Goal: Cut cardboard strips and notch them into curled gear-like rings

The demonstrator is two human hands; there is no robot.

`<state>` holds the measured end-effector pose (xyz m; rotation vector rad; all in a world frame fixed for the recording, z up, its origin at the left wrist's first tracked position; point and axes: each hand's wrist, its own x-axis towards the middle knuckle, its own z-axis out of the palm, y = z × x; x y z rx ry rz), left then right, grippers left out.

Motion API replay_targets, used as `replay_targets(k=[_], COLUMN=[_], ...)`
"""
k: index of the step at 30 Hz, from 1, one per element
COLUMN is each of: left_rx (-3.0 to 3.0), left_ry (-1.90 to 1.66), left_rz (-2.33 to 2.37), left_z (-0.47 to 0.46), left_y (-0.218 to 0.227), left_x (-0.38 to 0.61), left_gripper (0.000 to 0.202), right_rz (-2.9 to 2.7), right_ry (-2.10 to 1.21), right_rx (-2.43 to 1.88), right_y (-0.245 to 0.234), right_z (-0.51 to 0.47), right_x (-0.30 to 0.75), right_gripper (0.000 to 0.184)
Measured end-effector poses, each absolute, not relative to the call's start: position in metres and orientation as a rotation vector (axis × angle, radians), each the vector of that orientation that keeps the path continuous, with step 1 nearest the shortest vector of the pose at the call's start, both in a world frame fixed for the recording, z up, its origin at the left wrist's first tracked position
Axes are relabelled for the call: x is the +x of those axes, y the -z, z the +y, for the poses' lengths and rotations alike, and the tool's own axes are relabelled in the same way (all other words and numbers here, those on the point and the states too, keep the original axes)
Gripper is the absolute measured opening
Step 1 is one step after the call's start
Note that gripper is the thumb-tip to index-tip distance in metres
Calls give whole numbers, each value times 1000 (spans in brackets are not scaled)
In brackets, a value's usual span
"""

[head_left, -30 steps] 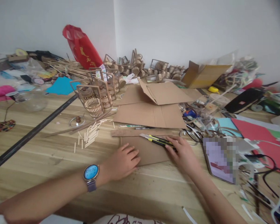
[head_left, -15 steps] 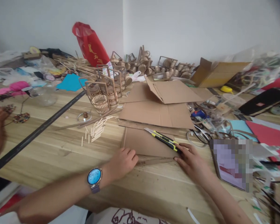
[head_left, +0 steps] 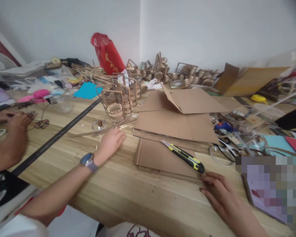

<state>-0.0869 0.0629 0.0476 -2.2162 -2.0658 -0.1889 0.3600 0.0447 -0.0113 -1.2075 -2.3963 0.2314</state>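
My left hand (head_left: 110, 142), a watch on its wrist, reaches out flat over a scatter of small wooden sticks (head_left: 121, 129) left of the cardboard, fingers stretched and holding nothing. My right hand (head_left: 218, 191) lies on the wooden table (head_left: 128, 194) by the near right corner of a brown cardboard sheet (head_left: 158, 156), fingers loosely extended, touching its edge. A yellow and black utility knife (head_left: 185, 156) lies free on that sheet, just beyond my right fingertips. A wooden ruler (head_left: 172, 174) runs under the sheet's near edge.
Another person's hands (head_left: 12, 131) work at the far left. A long black bar (head_left: 56, 136) crosses the table diagonally. Wooden lantern frames (head_left: 118, 100), folded cardboard (head_left: 185, 108), a red bag (head_left: 108, 54), an open box (head_left: 246, 82) and tangled cables and coloured paper (head_left: 236, 138) crowd the back and right.
My left hand left the cardboard and moved left to the small sticks. My right hand let go of the knife, which now lies on the sheet. The view swung left.
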Motion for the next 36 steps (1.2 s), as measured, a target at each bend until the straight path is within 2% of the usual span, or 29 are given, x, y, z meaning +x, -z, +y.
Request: replay_targets(k=[3,9,15,23,33,36], left_rx=[-2089,-2119,-2106,-2211,-1989,-1978], left_ry=[83,-107,-170,-155,-181,-197], left_rz=[-2186,-2258,-2301,-2249,-2251,-2197], left_z=[97,126,123,93,92,105], left_y=[-48,-42,-51,-68,-78,-80], left_x=[-138,-172,-180,-163,-139,-114], left_gripper=[23,14,20,29,22,27], right_rz=[-2504,-2611,-2622,-2563,-2503,-2549], right_ry=[-304,-361,-167,-177,-269,-301], right_rx=[-1094,-1050,-1018,-959,-919,-914], right_y=[11,10,5,-14,0,-2], right_z=[49,62,57,42,33,31], right_x=[364,365,364,346,315,312], right_gripper=[18,27,25,23,20,21])
